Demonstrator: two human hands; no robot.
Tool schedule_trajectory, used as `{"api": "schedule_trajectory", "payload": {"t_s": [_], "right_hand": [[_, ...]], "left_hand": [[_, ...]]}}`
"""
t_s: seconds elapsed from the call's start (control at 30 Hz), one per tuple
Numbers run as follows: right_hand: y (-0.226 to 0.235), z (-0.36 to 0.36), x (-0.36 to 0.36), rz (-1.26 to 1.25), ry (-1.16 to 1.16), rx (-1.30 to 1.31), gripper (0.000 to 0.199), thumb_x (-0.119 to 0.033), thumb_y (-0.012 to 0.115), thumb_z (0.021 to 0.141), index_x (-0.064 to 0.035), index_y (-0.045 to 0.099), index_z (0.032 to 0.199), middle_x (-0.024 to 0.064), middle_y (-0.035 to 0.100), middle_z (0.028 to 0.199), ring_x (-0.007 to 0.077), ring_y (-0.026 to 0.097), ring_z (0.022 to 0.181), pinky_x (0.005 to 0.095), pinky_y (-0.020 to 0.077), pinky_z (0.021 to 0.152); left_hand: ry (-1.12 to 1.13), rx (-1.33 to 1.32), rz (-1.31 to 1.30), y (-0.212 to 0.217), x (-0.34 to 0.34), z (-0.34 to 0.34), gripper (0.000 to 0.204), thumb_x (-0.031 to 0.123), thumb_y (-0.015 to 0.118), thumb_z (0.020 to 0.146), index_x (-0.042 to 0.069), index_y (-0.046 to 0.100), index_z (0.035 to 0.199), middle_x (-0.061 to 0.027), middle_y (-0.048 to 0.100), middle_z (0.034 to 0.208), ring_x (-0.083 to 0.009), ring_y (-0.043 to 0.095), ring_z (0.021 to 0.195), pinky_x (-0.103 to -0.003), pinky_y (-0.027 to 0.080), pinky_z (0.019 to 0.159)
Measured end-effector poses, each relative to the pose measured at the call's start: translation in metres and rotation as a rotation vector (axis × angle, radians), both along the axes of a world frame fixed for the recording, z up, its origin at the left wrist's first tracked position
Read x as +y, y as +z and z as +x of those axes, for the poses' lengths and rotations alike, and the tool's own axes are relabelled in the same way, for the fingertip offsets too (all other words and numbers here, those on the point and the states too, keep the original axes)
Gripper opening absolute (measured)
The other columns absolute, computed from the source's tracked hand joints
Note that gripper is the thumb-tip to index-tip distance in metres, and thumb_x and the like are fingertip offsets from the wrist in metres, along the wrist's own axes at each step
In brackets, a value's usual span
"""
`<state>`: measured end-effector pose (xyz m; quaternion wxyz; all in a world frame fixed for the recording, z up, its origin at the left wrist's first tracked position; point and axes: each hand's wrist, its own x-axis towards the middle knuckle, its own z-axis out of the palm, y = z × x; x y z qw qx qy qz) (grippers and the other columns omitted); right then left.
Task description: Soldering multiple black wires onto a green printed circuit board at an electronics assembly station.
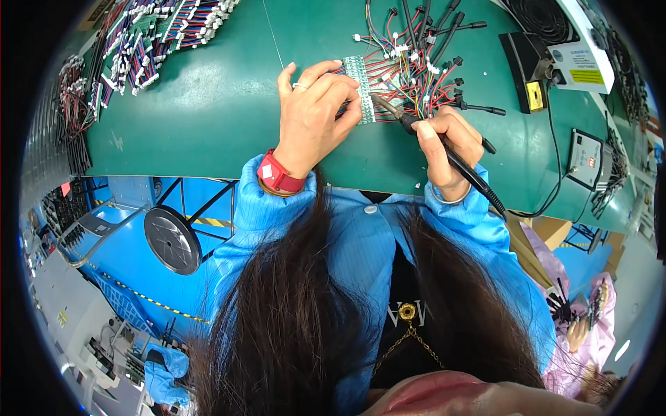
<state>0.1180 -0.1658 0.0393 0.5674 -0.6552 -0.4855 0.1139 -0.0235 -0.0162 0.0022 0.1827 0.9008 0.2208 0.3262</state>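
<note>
My right hand point(447, 149) grips a soldering iron point(409, 123) like a pen, its tip at the right edge of a green circuit board strip point(359, 87). Red and black wires run from that edge to a bundle of cables with black and white connectors point(433, 69). My left hand point(316, 107) is closed at the strip's left side, thumb and forefinger pinched near the board. A thin solder wire point(272, 31) comes down into this hand; where it ends is hidden under the fingers. More wires show partly beneath them.
A large pile of wired connectors point(149, 45) covers the far left of the green table point(187, 125). To the right stand a black iron holder point(524, 69) with a yellow part and a small control box point(588, 159). The iron's cord point(553, 139) loops there. Another person's hand point(577, 334) appears lower right.
</note>
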Motion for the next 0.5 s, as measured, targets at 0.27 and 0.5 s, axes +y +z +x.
{"api": "schedule_trajectory", "payload": {"t_s": [0.27, 0.5], "right_hand": [[-0.0027, 0.0015, -0.0015, 0.027, -0.021, -0.022, 0.009, -0.004, 0.061, 0.076, 0.0031, 0.064, 0.071, 0.0062, 0.051, 0.061, 0.0141, 0.040, 0.053, 0.0258, 0.0312, 0.051], [-0.0022, 0.0015, -0.0011, 0.005, -0.031, -0.020, 0.010, -0.005, 0.061, 0.077, 0.0033, 0.064, 0.071, 0.0063, 0.052, 0.061, 0.0140, 0.040, 0.053, 0.0256, 0.0314, 0.051]], "left_hand": [[-0.014, -0.002, -0.027, 0.0036, 0.0011, -0.0001, 0.016, 0.010, 0.071, 0.075, 0.016, 0.057, 0.073, 0.0100, 0.069, 0.095, -0.0168, 0.061, 0.113, -0.056, 0.028, 0.105], [-0.004, -0.008, -0.029, 0.0021, 0.0011, -0.0008, 0.016, 0.010, 0.071, 0.075, 0.017, 0.057, 0.073, 0.0101, 0.070, 0.093, -0.0167, 0.061, 0.112, -0.056, 0.027, 0.105]]}}
